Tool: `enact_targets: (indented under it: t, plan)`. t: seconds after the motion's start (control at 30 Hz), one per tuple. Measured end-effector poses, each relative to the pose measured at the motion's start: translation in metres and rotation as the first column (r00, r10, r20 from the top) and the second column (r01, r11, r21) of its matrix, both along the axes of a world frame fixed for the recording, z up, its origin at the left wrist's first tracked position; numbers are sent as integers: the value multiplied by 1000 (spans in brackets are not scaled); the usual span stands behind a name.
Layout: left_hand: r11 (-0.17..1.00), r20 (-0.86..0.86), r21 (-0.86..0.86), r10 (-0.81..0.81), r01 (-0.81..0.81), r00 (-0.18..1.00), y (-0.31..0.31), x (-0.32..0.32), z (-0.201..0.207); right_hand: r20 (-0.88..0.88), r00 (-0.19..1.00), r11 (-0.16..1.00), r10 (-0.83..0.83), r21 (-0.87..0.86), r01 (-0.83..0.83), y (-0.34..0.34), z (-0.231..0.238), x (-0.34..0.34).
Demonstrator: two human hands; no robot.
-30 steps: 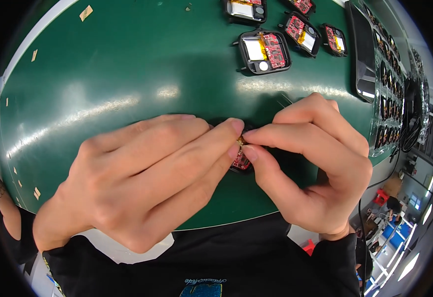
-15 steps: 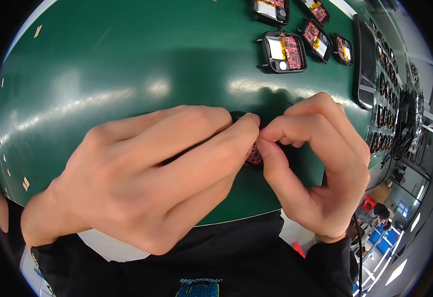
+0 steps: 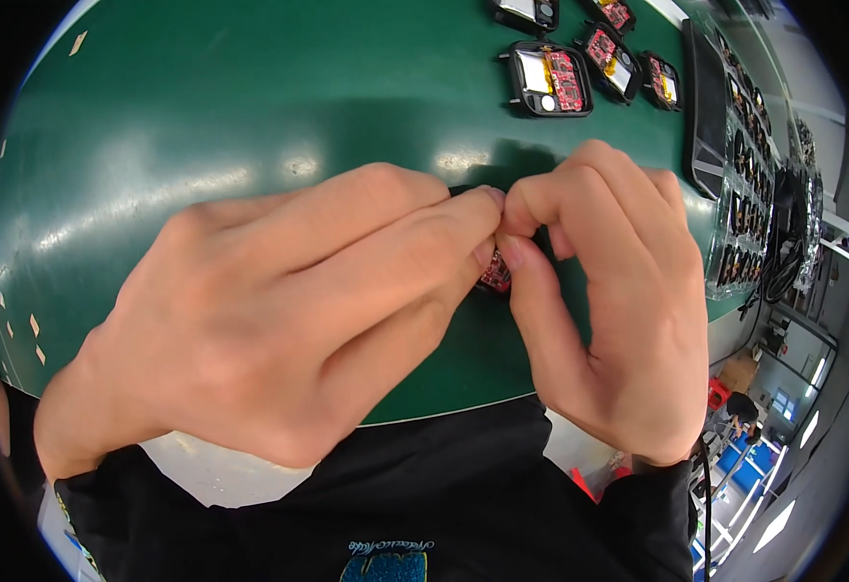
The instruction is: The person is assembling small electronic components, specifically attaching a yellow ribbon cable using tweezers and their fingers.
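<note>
Close to the front of the green table, my left hand [image 3: 269,301] is closed around a small black-cased device with a red circuit board [image 3: 496,274]. Most of it is hidden under my fingers; a strip of the red board shows below the fingertips. On the right side, my right hand [image 3: 628,281] has its thumb and index finger pinched together at the device's edge, touching my left fingertips. Whatever sits in that pinch is too covered to make out.
Several open black cases lie at the far right, one [image 3: 550,80] with a red board, a silver battery and yellow tape. Beyond a black tray-like object [image 3: 705,116] stand clear trays [image 3: 746,194] of dark parts. Small beige strips [image 3: 34,326] dot the left side. Another person [image 3: 742,412] is in the background.
The whole view has shifted slightly, so the table and cases sit higher. Both hands stay together at the device, with the right fingers a little more curled.
</note>
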State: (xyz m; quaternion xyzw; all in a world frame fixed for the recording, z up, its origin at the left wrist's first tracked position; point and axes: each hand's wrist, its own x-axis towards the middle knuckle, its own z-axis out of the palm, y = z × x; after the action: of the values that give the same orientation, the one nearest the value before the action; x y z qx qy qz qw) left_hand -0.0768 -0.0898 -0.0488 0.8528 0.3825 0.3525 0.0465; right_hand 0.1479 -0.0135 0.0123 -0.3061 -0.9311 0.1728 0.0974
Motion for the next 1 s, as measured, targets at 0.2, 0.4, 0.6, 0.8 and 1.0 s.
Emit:
enact_targets:
  t: [0.2,0.4,0.6,0.8,1.0]
  plan:
    - [1000,-71,-12,-5,4,997,-1,-4,7,-39,999,998,36,-59,-39,-1,-4,2]
    - [999,-88,-42,-14,10,996,0,-5,9,-103,995,995,12,-98,-22,-2,-9,5]
    - [999,-94,-45,-13,9,996,0,-5,8,-115,992,994,-43,-105,31,-2,-6,5]
    - [1000,-71,3,-4,4,997,-1,-2,4,-137,989,997,-61,-58,54,-4,-8,4]
    - [1000,-73,-27,-5,3,997,-2,-2,6,-124,990,998,-63,-18,62,-5,-7,3]
